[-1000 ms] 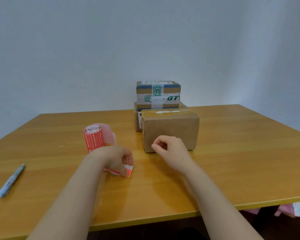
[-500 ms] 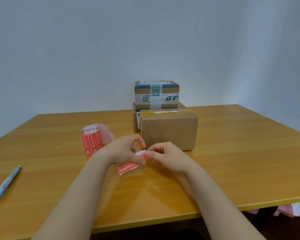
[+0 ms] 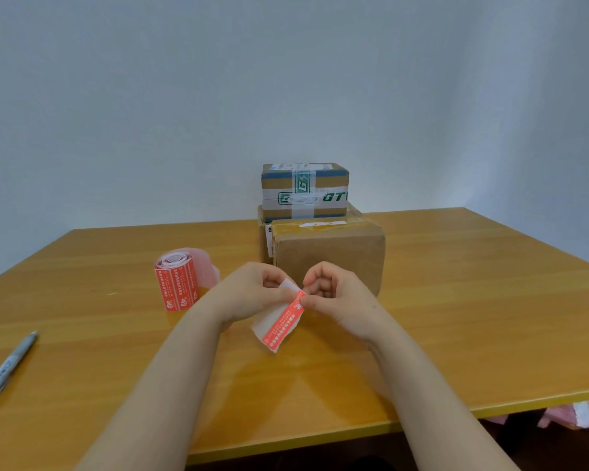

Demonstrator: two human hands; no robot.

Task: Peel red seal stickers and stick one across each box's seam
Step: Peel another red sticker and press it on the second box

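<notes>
— What is held between the hands?

— A narrow red paper seal sticker, printed with pale characters, is pinched at its upper end between thumb and forefinger of the right hand, whose other fingers are curled in. Its white backing strip is gripped by the curled fingers of the left hand. The sticker's top seems to be lifted off the backing, though this is hard to make out.

— Where is it held?

— Above the smooth yellow wooden table, just in front of the plain brown cardboard box.

— And elsewhere?

— A loosely wound roll of red stickers is stood on end to the left. Behind the plain box, a tape-wrapped box with green lettering is stacked on another carton. A slim grey-blue pen is laid near the left edge.
</notes>
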